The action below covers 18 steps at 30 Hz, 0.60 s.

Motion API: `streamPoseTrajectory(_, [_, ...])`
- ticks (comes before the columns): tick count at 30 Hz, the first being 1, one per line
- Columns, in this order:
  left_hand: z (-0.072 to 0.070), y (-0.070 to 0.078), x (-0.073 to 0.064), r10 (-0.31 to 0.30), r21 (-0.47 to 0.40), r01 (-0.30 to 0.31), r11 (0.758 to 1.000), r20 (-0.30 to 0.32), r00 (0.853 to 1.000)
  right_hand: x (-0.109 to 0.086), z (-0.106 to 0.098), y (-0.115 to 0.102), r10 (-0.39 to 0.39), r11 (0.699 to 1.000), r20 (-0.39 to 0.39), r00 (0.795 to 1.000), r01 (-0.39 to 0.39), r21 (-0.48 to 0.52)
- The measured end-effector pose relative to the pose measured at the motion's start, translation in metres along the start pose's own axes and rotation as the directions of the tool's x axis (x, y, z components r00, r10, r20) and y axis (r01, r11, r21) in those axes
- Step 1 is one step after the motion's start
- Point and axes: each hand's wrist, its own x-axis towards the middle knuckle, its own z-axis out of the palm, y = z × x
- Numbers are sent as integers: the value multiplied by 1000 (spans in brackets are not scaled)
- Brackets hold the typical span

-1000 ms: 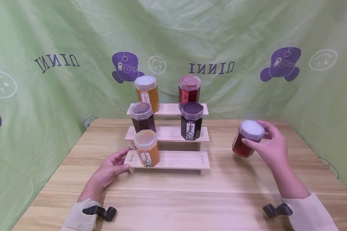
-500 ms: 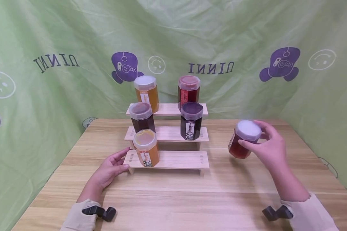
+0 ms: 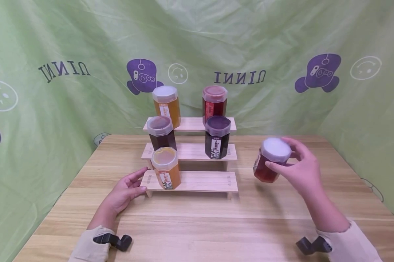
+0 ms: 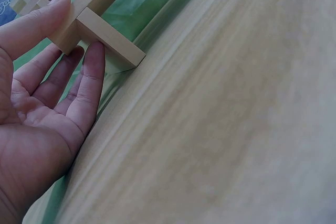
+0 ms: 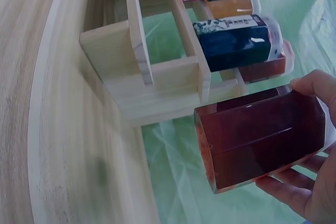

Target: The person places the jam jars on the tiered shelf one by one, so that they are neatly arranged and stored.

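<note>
A jar point(image 3: 271, 160) of dark red contents with a white lid tilts in my right hand point(image 3: 300, 167), raised over the table to the right of the stepped wooden display rack point(image 3: 200, 181). Thumb and fingers hold it near the lid; the right wrist view shows its base facing the rack. My left hand point(image 3: 125, 191) grips the left end of the rack's lowest step, thumb at the board and fingers by the leg point(image 4: 110, 38). An orange jar point(image 3: 166, 169) stands on that step's left. Two dark jars, left point(image 3: 162, 134) and right point(image 3: 217, 140), occupy the middle step.
On the top step stand a yellow jar point(image 3: 166, 105) at left and a red jar point(image 3: 215, 103) at right, partly hidden by the jars in front. A green printed curtain point(image 3: 269, 105) hangs behind the wooden table point(image 3: 197, 233).
My right hand has carried the red jar leftward, closer to the rack, and slightly down. My left hand and the other jars have stayed in place.
</note>
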Motion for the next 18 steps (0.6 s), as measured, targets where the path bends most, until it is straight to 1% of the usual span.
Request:
streamPoseTrajectory(9, [0, 0, 0, 8, -11, -8, 1000, 6, 1000, -6, 4, -7, -26, 999, 52, 998, 24, 39])
streamPoseTrajectory(15, [0, 0, 0, 4, -11, -4, 1000, 1, 1000, -10, 8, -10, -50, 997, 80, 996, 46, 58])
streamPoseTrajectory(18, [0, 0, 0, 3, -8, -3, 1000, -1, 1000, -12, 10, -12, -51, 997, 95, 994, 45, 66])
